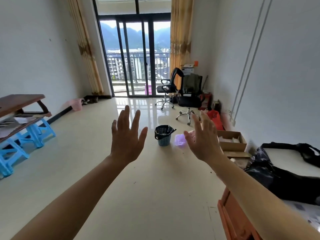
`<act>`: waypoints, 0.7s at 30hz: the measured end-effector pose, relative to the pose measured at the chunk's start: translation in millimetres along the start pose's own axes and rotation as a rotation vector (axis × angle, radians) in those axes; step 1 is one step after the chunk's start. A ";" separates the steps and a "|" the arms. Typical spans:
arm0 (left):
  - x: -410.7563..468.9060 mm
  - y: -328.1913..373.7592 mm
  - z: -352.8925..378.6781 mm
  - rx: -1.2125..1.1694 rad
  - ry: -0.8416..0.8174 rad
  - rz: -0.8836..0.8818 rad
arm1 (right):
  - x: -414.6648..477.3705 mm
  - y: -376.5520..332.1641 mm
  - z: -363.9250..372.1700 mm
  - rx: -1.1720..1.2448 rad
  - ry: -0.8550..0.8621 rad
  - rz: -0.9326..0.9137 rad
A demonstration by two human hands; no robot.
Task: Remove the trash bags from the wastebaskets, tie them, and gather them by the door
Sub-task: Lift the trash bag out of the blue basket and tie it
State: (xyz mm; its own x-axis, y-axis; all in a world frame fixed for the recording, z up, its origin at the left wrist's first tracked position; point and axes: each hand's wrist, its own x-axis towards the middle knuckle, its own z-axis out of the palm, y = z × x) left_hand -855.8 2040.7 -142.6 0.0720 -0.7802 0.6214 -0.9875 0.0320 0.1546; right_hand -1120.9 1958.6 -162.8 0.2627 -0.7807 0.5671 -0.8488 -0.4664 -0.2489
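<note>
A small blue lattice wastebasket [164, 139] stands on the floor mid-room, lined with a black trash bag [165, 129] folded over its rim. Right beside it sits a purple bag-lined wastebasket [179, 139], partly hidden by my right hand. A pink-lined wastebasket [76, 104] stands by the left wall near the balcony door. My left hand [127, 136] and my right hand [203, 138] are both raised in front of me, fingers spread, holding nothing, well short of the baskets.
Blue plastic stools [26, 137] carry wooden boards at the left. Two office chairs [183, 90] stand at the back right before the sliding glass door [135, 58]. A cardboard box [232, 141], a red bag [214, 118] and a black bag [277, 177] on a table line the right wall.
</note>
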 end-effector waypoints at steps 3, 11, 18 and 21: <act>48.3 -39.2 61.5 0.003 -0.030 -0.054 | 60.1 18.2 61.6 -0.003 -0.018 -0.037; 218.8 -134.9 236.5 -0.029 -0.113 -0.058 | 247.7 72.0 234.0 -0.075 -0.126 -0.018; 381.9 -166.4 358.5 -0.050 -0.281 -0.067 | 394.4 137.9 308.2 -0.140 -0.205 0.079; 434.3 -173.2 421.2 -0.030 -0.331 -0.029 | 438.7 178.5 349.9 -0.145 -0.214 0.114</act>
State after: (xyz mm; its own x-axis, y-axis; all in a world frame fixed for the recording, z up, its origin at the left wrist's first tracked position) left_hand -712.7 1433.1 -223.0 0.0456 -0.9415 0.3339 -0.9806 0.0215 0.1946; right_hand -996.6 1387.4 -233.3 0.2391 -0.9020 0.3594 -0.9313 -0.3178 -0.1780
